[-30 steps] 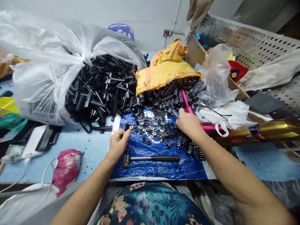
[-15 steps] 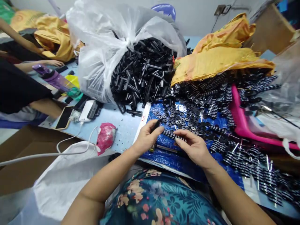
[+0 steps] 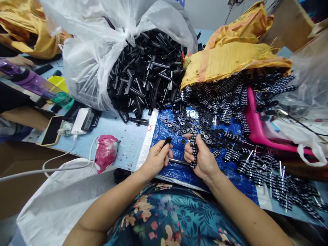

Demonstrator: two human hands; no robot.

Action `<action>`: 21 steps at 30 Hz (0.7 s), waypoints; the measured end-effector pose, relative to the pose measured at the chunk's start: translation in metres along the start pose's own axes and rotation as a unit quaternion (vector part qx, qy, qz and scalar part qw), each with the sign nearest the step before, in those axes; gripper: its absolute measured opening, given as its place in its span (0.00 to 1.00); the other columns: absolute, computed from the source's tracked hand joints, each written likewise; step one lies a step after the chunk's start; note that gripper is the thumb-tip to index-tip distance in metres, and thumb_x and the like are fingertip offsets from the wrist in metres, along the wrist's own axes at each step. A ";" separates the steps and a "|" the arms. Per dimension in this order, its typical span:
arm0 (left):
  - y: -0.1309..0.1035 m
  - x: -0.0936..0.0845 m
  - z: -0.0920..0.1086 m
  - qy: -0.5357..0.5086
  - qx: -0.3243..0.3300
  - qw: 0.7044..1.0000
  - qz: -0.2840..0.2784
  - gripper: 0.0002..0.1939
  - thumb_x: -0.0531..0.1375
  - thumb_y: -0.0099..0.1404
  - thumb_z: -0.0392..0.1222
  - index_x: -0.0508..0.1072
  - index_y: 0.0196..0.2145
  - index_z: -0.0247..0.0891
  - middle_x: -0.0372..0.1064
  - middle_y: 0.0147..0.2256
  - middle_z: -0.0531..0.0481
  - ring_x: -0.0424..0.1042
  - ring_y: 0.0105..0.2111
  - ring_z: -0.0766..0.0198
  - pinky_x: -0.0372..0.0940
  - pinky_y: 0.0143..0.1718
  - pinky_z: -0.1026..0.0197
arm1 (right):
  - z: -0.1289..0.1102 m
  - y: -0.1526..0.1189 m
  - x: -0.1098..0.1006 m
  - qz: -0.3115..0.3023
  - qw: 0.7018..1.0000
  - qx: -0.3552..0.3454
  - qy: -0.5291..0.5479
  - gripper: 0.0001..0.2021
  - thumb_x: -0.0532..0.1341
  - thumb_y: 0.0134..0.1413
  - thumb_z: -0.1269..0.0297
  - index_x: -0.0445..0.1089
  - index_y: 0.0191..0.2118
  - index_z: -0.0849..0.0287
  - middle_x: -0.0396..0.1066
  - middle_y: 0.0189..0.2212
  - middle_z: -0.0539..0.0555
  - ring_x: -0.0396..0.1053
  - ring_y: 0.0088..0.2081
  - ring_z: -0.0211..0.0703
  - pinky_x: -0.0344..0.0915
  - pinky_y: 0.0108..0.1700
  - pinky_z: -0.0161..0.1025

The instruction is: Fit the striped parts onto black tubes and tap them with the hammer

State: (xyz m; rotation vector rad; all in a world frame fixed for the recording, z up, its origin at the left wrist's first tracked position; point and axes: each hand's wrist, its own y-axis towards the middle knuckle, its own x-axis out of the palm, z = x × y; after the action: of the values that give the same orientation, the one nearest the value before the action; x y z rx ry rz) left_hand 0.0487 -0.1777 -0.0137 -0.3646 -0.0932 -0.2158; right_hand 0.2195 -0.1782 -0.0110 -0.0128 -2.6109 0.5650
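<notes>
In the head camera's view, the two hands are in front of the person's body, over the blue sheet [image 3: 183, 175] on the bench [image 3: 129, 145], apart from each other. The left hand [image 3: 154, 160] pinches a small black piece [image 3: 167, 141], its flat end poking past the fingertips. The right hand [image 3: 204, 159] is curled round a black-and-white patterned piece [image 3: 194, 152], which points away from the body; whether anything else sits in that palm, I can't tell.

Between them a metal shaft [image 3: 179, 161] lies on the sheet, its ends hidden from me. Just beyond are scattered black discs [image 3: 186, 123], then a clear bag [image 3: 84, 78] spilling dark tubular pieces [image 3: 143, 80] and a yellow sack [image 3: 230, 61] with more patterned pieces. On the right, beside a pink tray [image 3: 252, 124], lies a heap of patterned pieces with metal pins [image 3: 269, 177] sticking out.

To handle these well, I'd say hold the patterned piece firmly but lightly, its end free of the fingers, and pinch the black one near its tip so it can be turned precisely. Working above the bare blue near the body should avoid knocking the loose discs about.
</notes>
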 end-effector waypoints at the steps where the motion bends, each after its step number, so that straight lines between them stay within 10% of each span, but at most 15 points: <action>1: 0.001 0.001 0.001 0.009 0.010 1.000 0.009 0.18 0.57 0.68 0.58 0.69 0.38 0.38 0.67 0.25 0.55 0.58 0.15 0.74 0.51 0.18 0.65 | 0.000 0.000 0.003 0.005 1.000 -0.006 0.007 0.23 0.53 0.63 0.38 0.65 0.49 0.52 0.54 0.20 0.41 0.48 0.16 0.33 0.51 0.19 0.32; 9: 0.010 0.025 0.013 0.103 0.115 0.988 0.010 0.12 0.68 0.59 0.48 0.73 0.33 0.38 0.64 0.26 0.54 0.58 0.25 0.68 0.56 0.27 0.62 | 0.008 0.001 0.015 0.007 0.976 -0.133 -0.175 0.26 0.42 0.68 0.43 0.62 0.57 0.55 0.69 0.54 0.62 0.70 0.53 0.51 0.72 0.49 0.49; 13: 0.004 0.015 0.020 0.080 0.091 0.993 0.002 0.12 0.66 0.60 0.48 0.70 0.29 0.37 0.59 0.24 0.55 0.56 0.25 0.69 0.53 0.26 0.63 | 0.009 -0.006 -0.009 -0.041 0.853 -0.281 -0.437 0.45 0.60 0.57 0.38 0.42 0.71 0.54 0.47 0.70 0.66 0.45 0.71 0.63 0.60 0.64 0.61; 16: -0.003 0.006 0.020 0.056 0.052 0.997 -0.027 0.14 0.67 0.59 0.49 0.69 0.29 0.36 0.59 0.25 0.55 0.56 0.26 0.70 0.53 0.27 0.64 | 0.009 -0.011 -0.024 -0.096 0.733 -0.387 -0.551 0.47 0.67 0.56 0.48 0.41 0.72 0.52 0.45 0.70 0.67 0.46 0.71 0.66 0.57 0.65 0.65; 21: -0.008 0.010 0.015 0.025 0.038 0.999 -0.011 0.20 0.60 0.66 0.58 0.70 0.34 0.35 0.60 0.25 0.56 0.56 0.23 0.71 0.52 0.25 0.65 | 0.008 -0.013 -0.021 -0.096 0.700 -0.500 -0.501 0.45 0.70 0.54 0.57 0.47 0.72 0.53 0.56 0.66 0.65 0.59 0.65 0.62 0.65 0.63 0.60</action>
State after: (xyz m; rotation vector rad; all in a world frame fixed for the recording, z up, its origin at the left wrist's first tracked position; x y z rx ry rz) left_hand 0.0559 -0.1811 0.0040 -0.2816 -0.0569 -0.2428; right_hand 0.2355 -0.1957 -0.0212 0.2925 -3.4662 -1.3761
